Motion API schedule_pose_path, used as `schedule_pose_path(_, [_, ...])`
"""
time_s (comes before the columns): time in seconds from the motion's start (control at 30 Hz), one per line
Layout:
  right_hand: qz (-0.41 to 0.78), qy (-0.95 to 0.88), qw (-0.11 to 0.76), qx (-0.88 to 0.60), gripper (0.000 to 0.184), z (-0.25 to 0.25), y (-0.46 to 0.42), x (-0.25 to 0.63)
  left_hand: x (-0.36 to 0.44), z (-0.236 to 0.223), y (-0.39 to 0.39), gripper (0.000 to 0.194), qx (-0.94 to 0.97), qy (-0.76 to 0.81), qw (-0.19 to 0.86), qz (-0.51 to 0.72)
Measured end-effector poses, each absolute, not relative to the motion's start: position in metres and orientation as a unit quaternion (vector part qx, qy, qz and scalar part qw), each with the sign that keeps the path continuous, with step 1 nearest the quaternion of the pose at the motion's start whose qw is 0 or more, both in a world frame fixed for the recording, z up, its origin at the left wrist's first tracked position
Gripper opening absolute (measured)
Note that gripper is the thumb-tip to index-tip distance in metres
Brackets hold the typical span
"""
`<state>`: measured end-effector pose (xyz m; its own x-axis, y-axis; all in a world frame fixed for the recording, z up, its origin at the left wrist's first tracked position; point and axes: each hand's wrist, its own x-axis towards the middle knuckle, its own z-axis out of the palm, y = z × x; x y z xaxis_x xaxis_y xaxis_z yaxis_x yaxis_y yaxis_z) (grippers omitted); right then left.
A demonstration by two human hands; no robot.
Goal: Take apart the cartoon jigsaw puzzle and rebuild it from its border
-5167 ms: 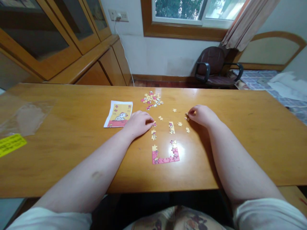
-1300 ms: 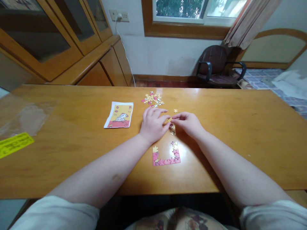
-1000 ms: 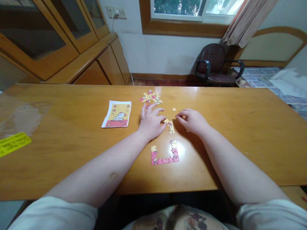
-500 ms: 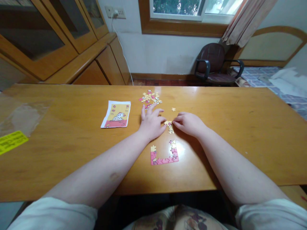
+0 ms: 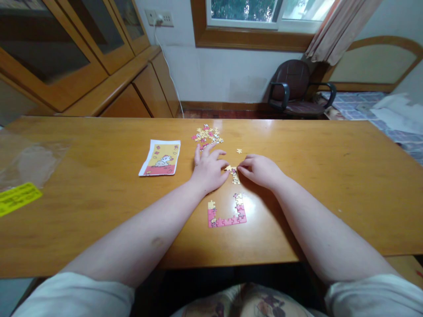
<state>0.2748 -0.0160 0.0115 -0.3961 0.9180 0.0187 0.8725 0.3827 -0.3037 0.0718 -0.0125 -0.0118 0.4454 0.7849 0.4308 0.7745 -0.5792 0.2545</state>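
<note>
Puzzle pieces (image 5: 235, 177) between hands (image 5: 209, 171) (image 5: 263, 171), outside clear bag (image 5: 38, 164)

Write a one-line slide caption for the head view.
Left hand and right hand flank a small puzzle section beyond a U-shaped puzzle border.

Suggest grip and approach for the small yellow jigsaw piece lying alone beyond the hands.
Pinch the small yellow jigsaw piece by its left and right edges, probably from straight above: it lies flat on the brown wooden table, its outline free all round.
</note>
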Motion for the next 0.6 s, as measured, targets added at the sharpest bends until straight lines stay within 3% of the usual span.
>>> schedule_pose_path(0.1, [0.18, -0.79, 0.173, -0.56, 0.025, 0.01, -0.017, 0.274, 0.07, -0.008, -0.016, 0.012, 0.853, 0.437, 0.001, 0.286])
schedule_pose_path(0.3, [0.432, -0.689, 0.303, -0.497, 0.029, 0.0, -0.017, 0.266, 0.069, -0.005, -0.02, 0.018, 0.867, 0.402, 0.027, 0.295])
schedule_pose_path(0.6, [0.518, -0.599, 0.382, -0.476, 0.022, -0.003, -0.014, 0.266, 0.068, -0.003, -0.017, 0.019, 0.859, 0.407, 0.051, 0.307])
